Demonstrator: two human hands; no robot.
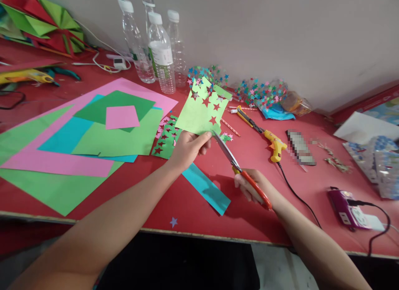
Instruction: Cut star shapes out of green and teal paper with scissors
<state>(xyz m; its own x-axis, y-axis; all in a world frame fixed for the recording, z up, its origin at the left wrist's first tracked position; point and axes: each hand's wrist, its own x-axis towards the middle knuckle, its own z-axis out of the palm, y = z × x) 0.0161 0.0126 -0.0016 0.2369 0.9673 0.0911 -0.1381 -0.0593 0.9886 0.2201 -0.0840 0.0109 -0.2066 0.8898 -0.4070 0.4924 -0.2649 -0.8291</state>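
Observation:
My left hand pinches the lower edge of a light green sheet held above the table. Star-shaped holes run along the sheet's top and right side. My right hand is closed round the red handles of the scissors, whose blades point up and left, their tips at the sheet's lower right corner, near my left thumb. Below lies a blue paper strip. A darker green sheet with star holes lies behind my left wrist.
Stacked coloured papers cover the left of the red table. Plastic bottles and bags of small stars stand along the wall. A yellow glue gun, a phone and a purple power socket lie on the right.

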